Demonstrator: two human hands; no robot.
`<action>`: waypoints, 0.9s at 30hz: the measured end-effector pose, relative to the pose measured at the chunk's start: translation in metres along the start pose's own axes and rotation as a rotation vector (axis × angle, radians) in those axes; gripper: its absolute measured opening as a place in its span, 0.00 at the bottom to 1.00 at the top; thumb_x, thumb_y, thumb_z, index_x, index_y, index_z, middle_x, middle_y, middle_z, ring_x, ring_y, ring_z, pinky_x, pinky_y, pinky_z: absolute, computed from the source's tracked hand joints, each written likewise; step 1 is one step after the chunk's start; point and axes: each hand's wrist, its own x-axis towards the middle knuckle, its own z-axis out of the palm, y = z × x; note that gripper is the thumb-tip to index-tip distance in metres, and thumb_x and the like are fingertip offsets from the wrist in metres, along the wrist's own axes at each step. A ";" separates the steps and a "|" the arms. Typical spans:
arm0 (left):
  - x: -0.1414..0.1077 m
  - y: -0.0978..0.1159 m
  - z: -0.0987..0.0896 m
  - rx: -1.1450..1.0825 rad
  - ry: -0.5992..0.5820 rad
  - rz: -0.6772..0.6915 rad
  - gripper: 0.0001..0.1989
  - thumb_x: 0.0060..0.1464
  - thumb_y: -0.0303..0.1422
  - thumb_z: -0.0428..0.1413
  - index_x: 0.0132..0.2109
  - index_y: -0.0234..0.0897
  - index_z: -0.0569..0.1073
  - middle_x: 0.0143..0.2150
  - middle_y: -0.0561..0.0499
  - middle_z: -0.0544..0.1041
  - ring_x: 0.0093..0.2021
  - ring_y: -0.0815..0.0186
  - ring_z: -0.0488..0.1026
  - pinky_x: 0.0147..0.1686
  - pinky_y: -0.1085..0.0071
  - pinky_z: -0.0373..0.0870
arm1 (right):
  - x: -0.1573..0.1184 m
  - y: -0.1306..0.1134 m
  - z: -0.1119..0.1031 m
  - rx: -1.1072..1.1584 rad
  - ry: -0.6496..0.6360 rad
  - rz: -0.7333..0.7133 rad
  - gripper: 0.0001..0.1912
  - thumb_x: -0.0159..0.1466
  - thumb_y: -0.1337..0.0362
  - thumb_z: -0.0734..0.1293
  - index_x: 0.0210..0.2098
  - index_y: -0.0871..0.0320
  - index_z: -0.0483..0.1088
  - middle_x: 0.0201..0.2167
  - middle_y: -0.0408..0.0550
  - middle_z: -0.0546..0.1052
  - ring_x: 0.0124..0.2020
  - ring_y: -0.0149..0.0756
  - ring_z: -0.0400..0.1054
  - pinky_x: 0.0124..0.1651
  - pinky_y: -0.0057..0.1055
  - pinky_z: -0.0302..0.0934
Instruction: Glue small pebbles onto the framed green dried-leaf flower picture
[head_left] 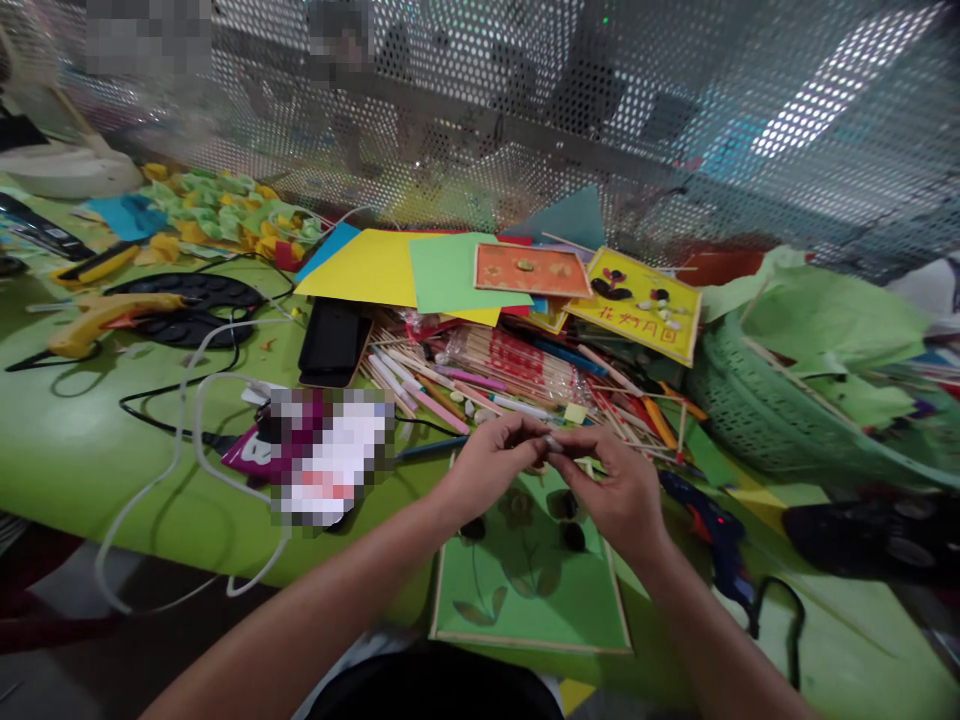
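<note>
Fingertips of my left hand (499,455) and my right hand (619,490) meet over the top of a green picture board (540,620). Pinched between them is a small greyish pebble-like piece (553,444), partly covered by the fingers. Thin wooden strips edge the board, which bears leaf and flower shapes and dark round pieces (574,537). Right of the board lies a dark blue glue gun (712,540) with a red light. Just beyond my hands are pens (442,405) and thin wooden sticks (600,400).
Coloured paper sheets (360,265) and two framed pictures, one orange (529,270) and one yellow (645,310), lie behind. A green basket (780,410) stands right. At left are a yellow glue gun (112,320), a black palette (187,305), a phone (334,340) and a white cable (180,440).
</note>
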 end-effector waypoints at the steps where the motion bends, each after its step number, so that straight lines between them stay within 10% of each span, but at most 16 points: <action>1: 0.000 0.000 0.000 -0.012 0.001 -0.008 0.12 0.51 0.36 0.63 0.39 0.32 0.76 0.31 0.52 0.77 0.31 0.71 0.72 0.36 0.72 0.71 | 0.000 0.001 0.000 -0.008 0.001 0.005 0.06 0.64 0.63 0.70 0.42 0.53 0.72 0.35 0.43 0.80 0.34 0.35 0.76 0.38 0.31 0.68; 27: 0.003 -0.003 -0.005 -0.088 -0.041 -0.050 0.18 0.46 0.42 0.67 0.38 0.31 0.77 0.32 0.50 0.78 0.29 0.69 0.75 0.36 0.71 0.73 | 0.003 -0.003 -0.004 0.222 -0.033 0.128 0.08 0.63 0.63 0.71 0.42 0.54 0.74 0.35 0.45 0.80 0.34 0.35 0.76 0.39 0.32 0.71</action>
